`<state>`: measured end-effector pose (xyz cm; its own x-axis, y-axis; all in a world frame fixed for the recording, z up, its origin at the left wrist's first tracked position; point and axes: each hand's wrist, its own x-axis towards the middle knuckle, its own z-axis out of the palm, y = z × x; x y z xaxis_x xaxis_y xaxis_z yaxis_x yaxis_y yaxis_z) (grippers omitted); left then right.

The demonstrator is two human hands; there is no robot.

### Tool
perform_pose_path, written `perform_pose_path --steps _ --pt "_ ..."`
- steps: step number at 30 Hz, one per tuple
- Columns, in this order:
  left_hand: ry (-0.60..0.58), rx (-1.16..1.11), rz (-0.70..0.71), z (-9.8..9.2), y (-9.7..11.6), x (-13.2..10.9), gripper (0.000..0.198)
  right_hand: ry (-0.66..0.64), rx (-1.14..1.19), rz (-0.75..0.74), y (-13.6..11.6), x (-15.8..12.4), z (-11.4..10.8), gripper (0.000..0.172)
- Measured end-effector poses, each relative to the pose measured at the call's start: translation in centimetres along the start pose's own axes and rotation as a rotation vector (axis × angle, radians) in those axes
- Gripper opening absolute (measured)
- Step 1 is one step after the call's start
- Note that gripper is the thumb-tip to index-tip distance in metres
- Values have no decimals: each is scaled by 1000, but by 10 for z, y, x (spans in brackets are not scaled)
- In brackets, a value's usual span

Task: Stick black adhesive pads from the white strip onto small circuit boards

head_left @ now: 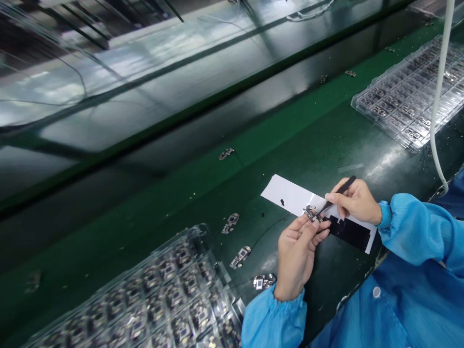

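Left fingers [309,233] pinch a circuit board [312,214]; right fingers [340,199] grip black tweezers [344,187]; a white strip [290,190] lies by the surface's [290,162] near edge.

A white cable [437,96] hangs at right by the green worktop [304,145].

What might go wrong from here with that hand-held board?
The slim black pointed tool in the right hand might slip and scratch the small dark circuit board at its tip.
The left hand holds that board by the fingertips, so it could drop.
The blue elastic-cuffed left sleeve is close to a loose black-and-silver circuit board and might nudge it.
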<state>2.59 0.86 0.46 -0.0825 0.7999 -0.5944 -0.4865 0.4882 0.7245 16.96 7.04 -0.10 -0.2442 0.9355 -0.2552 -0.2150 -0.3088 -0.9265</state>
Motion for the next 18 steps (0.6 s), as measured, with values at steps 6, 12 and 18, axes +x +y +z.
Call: perform_pose_path --steps 6,12,18 --pt "6 -13 -5 0 0 0 31 -2 11 9 1 0 0 38" --pt "12 -4 4 0 1 -1 27 -8 32 26 0 0 2 37" --pt "49 -20 2 1 0 0 29 -7 54 15 2 0 2 36"
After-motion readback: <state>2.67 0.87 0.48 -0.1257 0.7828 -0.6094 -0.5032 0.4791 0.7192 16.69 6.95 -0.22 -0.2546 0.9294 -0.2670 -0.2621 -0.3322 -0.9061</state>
